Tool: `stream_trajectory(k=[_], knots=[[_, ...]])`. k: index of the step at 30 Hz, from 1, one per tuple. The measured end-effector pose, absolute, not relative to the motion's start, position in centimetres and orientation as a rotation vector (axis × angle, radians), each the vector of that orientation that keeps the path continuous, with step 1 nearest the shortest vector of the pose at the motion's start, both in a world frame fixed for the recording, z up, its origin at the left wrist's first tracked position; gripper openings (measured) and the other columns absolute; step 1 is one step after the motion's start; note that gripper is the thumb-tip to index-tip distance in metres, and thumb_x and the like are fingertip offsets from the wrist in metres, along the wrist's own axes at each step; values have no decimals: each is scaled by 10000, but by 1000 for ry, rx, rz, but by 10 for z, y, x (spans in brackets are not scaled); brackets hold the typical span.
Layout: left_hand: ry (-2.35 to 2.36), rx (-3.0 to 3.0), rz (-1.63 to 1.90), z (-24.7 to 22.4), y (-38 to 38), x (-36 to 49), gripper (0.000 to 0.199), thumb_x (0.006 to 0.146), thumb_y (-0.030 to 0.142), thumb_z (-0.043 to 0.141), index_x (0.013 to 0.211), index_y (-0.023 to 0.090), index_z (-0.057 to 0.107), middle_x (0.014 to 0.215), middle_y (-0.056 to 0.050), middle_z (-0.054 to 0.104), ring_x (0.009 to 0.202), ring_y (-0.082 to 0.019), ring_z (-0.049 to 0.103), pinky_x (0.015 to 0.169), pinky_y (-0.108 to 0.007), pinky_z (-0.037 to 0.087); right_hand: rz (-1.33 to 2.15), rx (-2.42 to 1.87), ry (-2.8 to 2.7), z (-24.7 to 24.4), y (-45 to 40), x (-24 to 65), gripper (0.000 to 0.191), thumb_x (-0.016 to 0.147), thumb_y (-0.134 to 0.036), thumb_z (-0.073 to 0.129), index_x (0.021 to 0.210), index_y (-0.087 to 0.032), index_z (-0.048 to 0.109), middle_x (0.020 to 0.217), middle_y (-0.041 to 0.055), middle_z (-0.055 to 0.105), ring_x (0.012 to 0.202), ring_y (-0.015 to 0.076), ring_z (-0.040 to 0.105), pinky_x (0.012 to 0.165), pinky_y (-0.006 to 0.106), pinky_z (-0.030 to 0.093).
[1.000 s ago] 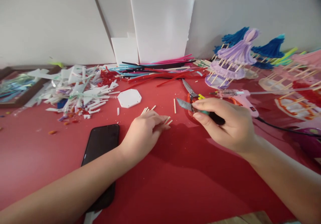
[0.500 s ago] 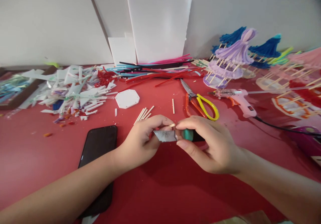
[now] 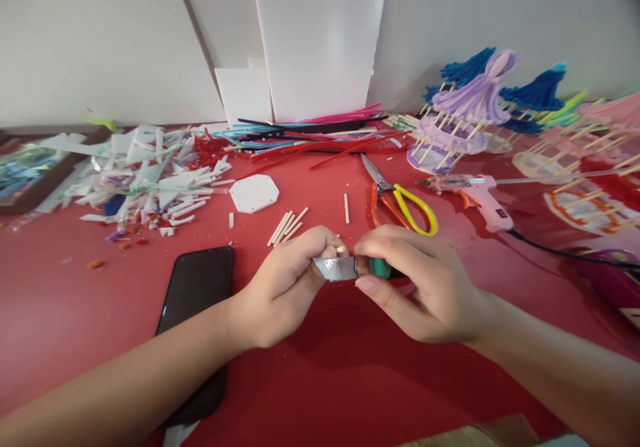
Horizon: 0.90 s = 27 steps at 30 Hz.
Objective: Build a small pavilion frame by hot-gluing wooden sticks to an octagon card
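Observation:
My right hand (image 3: 425, 283) is closed around the green handle of a utility knife (image 3: 336, 269), its blade pointing left. Between the fingers of my left hand (image 3: 290, 287) is a short wooden stick (image 3: 341, 250), only its end showing. The blade lies against the left thumb and fingers, close to the stick; whether it touches the stick I cannot tell. Just beyond my left hand, several cut wooden sticks (image 3: 286, 225) lie in a small bunch. One more stick (image 3: 347, 208) lies apart on the red table. A white octagonal plate (image 3: 254, 194) with small holes lies farther back.
Scissors (image 3: 383, 190) with red and yellow handles and a pink glue gun (image 3: 483, 200) lie to the right. Tasselled stick models (image 3: 463, 120) stand behind. A black phone (image 3: 197, 300), a heap of white scraps (image 3: 145, 173) and coloured pipe cleaners (image 3: 310, 137) lie left and back.
The stick's end has drawn back into my left fingers and now points more toward me. The knife blade has shifted slightly right and tilted. Both hands stay close together.

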<state>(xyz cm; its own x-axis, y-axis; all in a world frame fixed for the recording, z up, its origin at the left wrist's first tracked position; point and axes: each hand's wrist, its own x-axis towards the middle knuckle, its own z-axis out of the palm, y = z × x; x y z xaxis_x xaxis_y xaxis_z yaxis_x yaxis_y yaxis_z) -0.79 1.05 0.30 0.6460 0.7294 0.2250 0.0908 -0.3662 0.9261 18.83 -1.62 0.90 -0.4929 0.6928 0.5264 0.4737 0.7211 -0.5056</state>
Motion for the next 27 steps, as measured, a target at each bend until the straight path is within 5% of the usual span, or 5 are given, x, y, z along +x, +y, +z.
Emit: stream_trajectory(k=[27], knots=[[635, 1810, 714, -2, 11, -8, 173, 930, 217, 375, 797, 183, 479, 781, -17, 503, 712, -135, 451, 671, -266, 397, 472, -983, -2181, 8, -22, 181, 95, 860, -221, 519, 784, -177, 482, 666, -23, 457, 594, 93, 419, 539, 232, 349]])
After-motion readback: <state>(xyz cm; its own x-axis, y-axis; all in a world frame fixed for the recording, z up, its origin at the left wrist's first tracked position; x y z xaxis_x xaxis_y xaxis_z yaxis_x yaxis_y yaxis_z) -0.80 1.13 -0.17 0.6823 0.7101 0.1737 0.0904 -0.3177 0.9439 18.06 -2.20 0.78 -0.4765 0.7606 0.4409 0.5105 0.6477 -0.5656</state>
